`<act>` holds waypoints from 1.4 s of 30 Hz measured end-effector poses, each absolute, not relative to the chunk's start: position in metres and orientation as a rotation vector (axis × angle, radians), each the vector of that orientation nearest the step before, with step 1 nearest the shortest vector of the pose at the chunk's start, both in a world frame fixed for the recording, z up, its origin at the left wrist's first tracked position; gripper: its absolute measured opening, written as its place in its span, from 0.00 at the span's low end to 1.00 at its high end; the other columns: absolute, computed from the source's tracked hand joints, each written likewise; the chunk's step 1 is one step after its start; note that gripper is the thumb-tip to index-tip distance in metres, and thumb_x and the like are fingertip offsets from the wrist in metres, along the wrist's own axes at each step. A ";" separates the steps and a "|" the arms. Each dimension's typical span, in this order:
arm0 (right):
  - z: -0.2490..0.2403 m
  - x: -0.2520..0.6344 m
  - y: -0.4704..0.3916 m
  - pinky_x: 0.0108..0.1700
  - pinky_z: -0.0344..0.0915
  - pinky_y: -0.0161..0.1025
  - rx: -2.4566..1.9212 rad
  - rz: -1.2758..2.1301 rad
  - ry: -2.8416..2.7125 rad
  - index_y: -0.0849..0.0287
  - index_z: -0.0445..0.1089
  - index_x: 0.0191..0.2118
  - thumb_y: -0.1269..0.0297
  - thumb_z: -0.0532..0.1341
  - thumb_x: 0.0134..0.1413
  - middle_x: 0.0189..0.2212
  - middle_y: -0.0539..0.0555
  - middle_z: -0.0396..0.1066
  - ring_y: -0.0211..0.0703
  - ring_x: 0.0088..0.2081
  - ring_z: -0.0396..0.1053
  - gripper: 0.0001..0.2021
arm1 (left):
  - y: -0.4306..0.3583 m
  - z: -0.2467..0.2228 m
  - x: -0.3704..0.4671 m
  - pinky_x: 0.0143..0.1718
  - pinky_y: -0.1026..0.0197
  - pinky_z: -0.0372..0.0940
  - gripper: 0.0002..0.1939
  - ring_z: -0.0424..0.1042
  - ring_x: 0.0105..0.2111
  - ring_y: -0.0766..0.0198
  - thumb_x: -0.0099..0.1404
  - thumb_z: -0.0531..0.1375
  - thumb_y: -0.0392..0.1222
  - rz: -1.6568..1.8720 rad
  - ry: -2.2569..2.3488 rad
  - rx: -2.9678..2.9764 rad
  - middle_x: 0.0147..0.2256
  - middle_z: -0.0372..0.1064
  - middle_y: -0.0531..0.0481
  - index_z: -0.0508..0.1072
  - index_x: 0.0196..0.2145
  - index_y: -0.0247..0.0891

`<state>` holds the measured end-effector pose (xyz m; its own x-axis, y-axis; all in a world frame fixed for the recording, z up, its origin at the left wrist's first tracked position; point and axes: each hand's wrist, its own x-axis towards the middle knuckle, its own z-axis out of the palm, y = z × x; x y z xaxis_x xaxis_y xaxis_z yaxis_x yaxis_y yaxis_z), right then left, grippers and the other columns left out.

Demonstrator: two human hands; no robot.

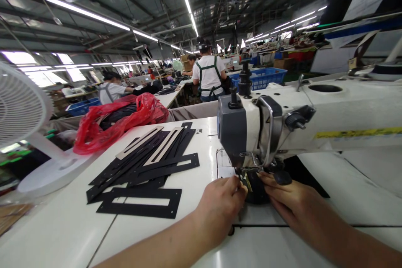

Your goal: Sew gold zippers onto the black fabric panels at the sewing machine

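A black piece with a gold-toothed zipper (249, 182) lies under the presser foot of a white and grey sewing machine (234, 130). My left hand (221, 203) is closed, its fingers curled and pinching the near left edge of the piece. On the other side my right hand (290, 199) grips the right edge, thumb and fingers pressed together against the black material. The machine head hides the needle area and part of the fingertips. Black material (303, 176) also extends behind my right hand on the machine bed.
Black strips with rectangular cutouts (138, 203) lie heaped on the white table (56, 234) at left, with a few beige ones (165, 144). Behind them sits a red plastic bag (150, 109). A white fan (21, 109) stands far left. Co-workers (209, 71) and a blue basket (265, 78) are beyond.
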<state>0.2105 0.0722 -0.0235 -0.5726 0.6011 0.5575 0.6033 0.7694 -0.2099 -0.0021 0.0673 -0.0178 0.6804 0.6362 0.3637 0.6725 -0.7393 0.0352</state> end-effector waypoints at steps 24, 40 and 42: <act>-0.039 0.213 0.100 0.37 0.69 0.38 -1.031 -0.060 -2.360 0.57 0.70 0.29 0.72 0.51 0.55 0.29 0.54 0.73 0.44 0.35 0.72 0.12 | 0.075 -0.024 -0.004 0.34 0.58 0.68 0.10 0.68 0.33 0.59 0.67 0.50 0.34 -0.643 -1.172 -2.818 0.33 0.67 0.45 0.71 0.35 0.34; -0.040 0.214 0.104 0.35 0.71 0.38 -1.019 -0.140 -2.307 0.57 0.69 0.30 0.69 0.50 0.57 0.25 0.54 0.72 0.45 0.32 0.73 0.11 | 0.080 -0.029 -0.002 0.37 0.58 0.69 0.07 0.70 0.34 0.59 0.60 0.55 0.28 -0.704 -1.224 -2.793 0.35 0.69 0.46 0.71 0.35 0.35; -0.043 0.216 0.105 0.35 0.71 0.38 -1.039 -0.133 -2.310 0.57 0.69 0.29 0.69 0.50 0.57 0.24 0.54 0.72 0.46 0.33 0.73 0.12 | 0.081 -0.032 -0.001 0.36 0.58 0.70 0.07 0.71 0.33 0.59 0.61 0.55 0.28 -0.732 -1.263 -2.756 0.34 0.70 0.46 0.71 0.34 0.35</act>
